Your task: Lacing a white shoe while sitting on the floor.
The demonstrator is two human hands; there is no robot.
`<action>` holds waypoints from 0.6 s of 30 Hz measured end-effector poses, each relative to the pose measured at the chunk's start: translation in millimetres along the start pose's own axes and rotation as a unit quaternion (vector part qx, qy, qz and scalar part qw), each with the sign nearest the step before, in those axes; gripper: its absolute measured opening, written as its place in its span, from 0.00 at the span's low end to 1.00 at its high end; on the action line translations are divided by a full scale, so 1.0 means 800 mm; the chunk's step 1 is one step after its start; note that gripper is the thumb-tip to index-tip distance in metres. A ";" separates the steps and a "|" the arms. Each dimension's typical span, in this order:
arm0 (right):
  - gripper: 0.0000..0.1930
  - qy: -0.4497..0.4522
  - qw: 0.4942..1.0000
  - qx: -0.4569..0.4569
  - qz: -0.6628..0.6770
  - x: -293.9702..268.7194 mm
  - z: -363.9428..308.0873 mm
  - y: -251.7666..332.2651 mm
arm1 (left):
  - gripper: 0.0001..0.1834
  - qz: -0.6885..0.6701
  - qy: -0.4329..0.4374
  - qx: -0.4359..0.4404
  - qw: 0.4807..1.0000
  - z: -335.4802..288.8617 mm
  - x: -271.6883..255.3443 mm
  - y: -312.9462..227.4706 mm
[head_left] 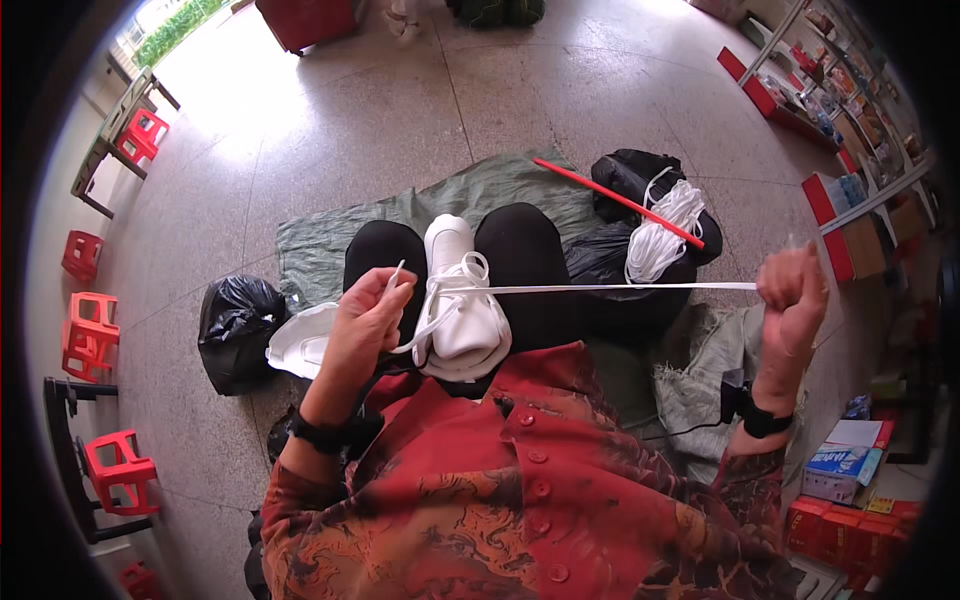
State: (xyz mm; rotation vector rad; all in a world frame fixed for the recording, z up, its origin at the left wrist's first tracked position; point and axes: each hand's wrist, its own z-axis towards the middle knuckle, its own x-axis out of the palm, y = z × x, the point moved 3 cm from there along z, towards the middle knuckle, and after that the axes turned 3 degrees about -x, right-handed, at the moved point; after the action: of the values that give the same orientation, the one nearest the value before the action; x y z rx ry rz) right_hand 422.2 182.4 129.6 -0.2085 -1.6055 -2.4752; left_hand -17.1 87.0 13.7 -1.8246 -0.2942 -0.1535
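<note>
While the right hand [793, 280] is clenching a taut white lace [620, 288], the left hand [375, 315] is pinching a lace end [399, 272]; the white shoe [462, 335] is lying between black-clad thighs [522, 260], and lopsided pulling could be risking dragging it askew.

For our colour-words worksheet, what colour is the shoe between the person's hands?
The shoe is white, shown best in the head view.

I see the shoe [462, 335] mid-frame between the knees [522, 262], left hand [370, 312] to its left, right hand [793, 285] farther right. Upper right, a stick [620, 202] crosses the cord [658, 252]; stools [92, 310] line the left edge, shelves [790, 110] the right.
</note>
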 end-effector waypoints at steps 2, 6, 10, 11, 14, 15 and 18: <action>0.26 0.018 0.999 0.004 -0.027 0.008 -0.010 -0.013 | 0.11 0.149 -0.048 0.071 0.985 0.026 0.010 0.013; 0.25 0.035 0.998 0.005 -0.050 0.019 -0.013 -0.020 | 0.08 0.240 -0.084 0.079 0.964 0.052 0.018 0.029; 0.25 0.021 0.998 0.009 -0.058 0.005 -0.007 -0.023 | 0.06 0.278 -0.102 0.060 0.953 0.057 0.018 0.036; 0.25 0.002 0.997 0.009 -0.071 -0.002 -0.009 -0.025 | 0.06 0.256 -0.103 0.038 0.960 0.056 0.017 0.040; 0.25 -0.022 0.996 0.024 -0.086 -0.025 -0.015 -0.029 | 0.08 0.220 -0.067 0.054 0.972 0.055 0.015 0.042; 0.24 -0.013 0.995 0.019 -0.096 -0.034 -0.016 -0.028 | 0.10 0.190 -0.063 -0.030 0.979 0.057 0.011 0.047; 0.24 -0.033 0.988 -0.007 -0.148 -0.067 -0.015 -0.010 | 0.13 0.120 -0.002 -0.097 0.988 0.059 0.009 0.045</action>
State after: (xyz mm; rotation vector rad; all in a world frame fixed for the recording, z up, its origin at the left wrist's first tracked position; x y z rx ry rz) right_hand 472.1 178.7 106.1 -0.0554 -1.7595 -2.7243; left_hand -2.6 124.2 -30.3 -2.0373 -0.0621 -0.0100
